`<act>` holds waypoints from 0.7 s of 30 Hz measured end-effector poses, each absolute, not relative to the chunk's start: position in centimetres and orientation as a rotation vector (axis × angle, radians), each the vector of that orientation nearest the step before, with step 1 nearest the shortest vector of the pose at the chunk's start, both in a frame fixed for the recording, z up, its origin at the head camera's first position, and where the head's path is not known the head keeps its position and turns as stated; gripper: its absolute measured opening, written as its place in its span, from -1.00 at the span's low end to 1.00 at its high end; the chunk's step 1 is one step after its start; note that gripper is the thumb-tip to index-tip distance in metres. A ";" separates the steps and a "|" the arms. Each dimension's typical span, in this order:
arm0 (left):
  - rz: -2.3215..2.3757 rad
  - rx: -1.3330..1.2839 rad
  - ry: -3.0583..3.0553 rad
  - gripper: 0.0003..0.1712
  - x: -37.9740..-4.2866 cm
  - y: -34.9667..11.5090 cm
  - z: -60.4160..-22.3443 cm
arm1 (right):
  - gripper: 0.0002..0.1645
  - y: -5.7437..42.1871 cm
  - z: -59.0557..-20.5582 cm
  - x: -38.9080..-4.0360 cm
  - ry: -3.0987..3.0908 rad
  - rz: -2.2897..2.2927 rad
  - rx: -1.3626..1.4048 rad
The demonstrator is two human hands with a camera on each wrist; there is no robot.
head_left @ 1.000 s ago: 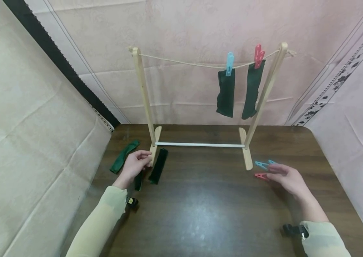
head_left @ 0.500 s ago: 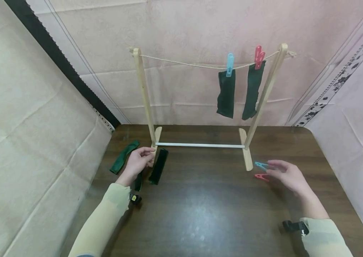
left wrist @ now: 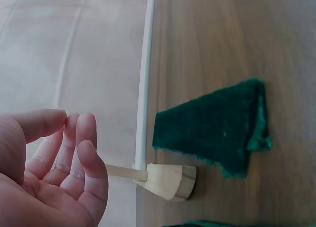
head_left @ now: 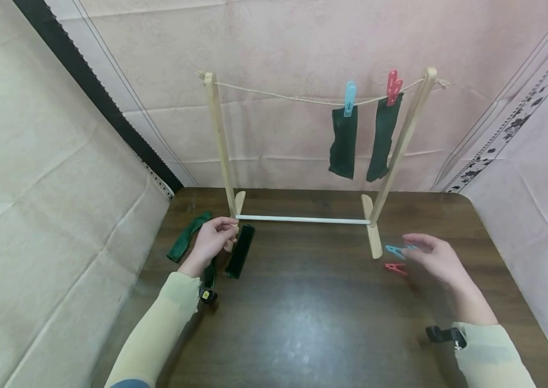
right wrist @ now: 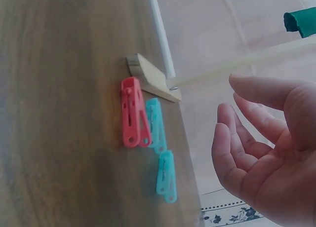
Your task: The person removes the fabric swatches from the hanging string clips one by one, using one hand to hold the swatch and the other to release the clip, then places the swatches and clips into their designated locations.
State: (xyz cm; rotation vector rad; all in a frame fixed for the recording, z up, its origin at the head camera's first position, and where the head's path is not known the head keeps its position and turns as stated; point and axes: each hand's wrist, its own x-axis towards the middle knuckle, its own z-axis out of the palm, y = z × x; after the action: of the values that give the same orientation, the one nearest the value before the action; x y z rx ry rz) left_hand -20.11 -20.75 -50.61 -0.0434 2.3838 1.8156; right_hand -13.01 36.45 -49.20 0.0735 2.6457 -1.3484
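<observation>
My left hand [head_left: 212, 240] hovers by the left foot of a small wooden clothesline rack, fingers loosely curled around nothing. Around it on the table lie green cloth strips: one to its left [head_left: 188, 237], one partly under the wrist [head_left: 210, 272] and one to its right [head_left: 240, 252]. Over several clothespins my right hand [head_left: 433, 260] is held with thumb and fingers apart. The right wrist view shows a red clothespin [right wrist: 131, 113] and two blue clothespins [right wrist: 156, 126] lying below that hand. Two green strips hang from the line, under a blue clothespin [head_left: 349, 98] and a red clothespin [head_left: 393, 89].
The rack's posts [head_left: 220, 145] carry a sagging string [head_left: 279, 96], and a white rod [head_left: 303, 219] joins its feet near the table's back edge. Pale fabric walls [head_left: 60, 215] enclose the brown wooden table [head_left: 303, 312] at the back and sides.
My left hand has shifted slightly right and away from me along the rack's foot. The right hand has lifted a little from the clothespins, uncovering more of the red one.
</observation>
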 end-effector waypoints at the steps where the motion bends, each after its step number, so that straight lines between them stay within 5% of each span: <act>1: 1.819 -0.039 2.383 -0.69 -20.1 -20.6 -50.5 | -0.30 36.4 -49.1 -13.1 2.646 -1.352 0.069; 21: 1.779 0.125 2.415 -0.72 -21.8 -17.7 -48.6 | -0.31 35.6 -46.0 -14.6 2.689 -1.298 -0.022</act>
State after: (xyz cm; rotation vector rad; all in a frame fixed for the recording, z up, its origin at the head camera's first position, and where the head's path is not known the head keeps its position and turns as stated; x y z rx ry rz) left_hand -21.76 -17.66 -48.58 0.1248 2.4154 1.7793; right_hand -14.62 35.56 -46.01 -0.0224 2.6893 -1.2976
